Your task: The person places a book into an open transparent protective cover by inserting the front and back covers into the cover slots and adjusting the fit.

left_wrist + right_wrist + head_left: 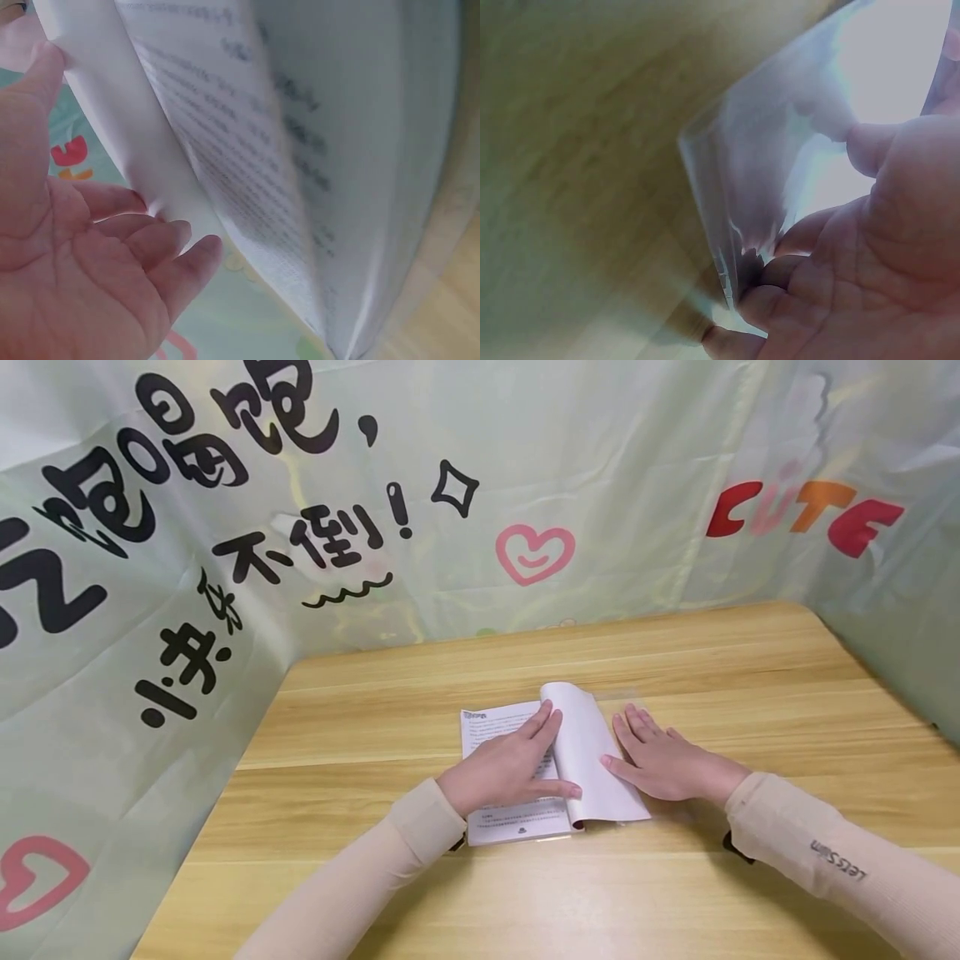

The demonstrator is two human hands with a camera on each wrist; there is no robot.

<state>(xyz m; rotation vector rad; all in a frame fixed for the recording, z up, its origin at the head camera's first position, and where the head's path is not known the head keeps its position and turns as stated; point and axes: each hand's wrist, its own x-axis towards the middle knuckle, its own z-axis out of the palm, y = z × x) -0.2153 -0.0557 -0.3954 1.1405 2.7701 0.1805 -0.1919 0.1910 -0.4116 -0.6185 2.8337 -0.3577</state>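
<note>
An open book (517, 828) lies near the middle of the table, its left side showing a printed page. Its white cover or blank leaf (588, 743) bulges up in a curve to the right. My left hand (506, 768) lies over the printed page, and its fingertips and thumb touch the curved white sheet. To the right, my right hand (667, 764) presses flat by the sheet's edge, thumb on the sheet. Clear plastic film (750, 150) lies under the right fingers in the right wrist view. Printed lines and the white sheet (112, 97) appear beside the left fingers in the left wrist view.
The wooden table (360, 735) extends around the book. A pale cloth backdrop (622, 468) with lettering and hearts hangs behind and along both sides. Dark bands, partly hidden by the sleeves (795, 835), sit at both wrists.
</note>
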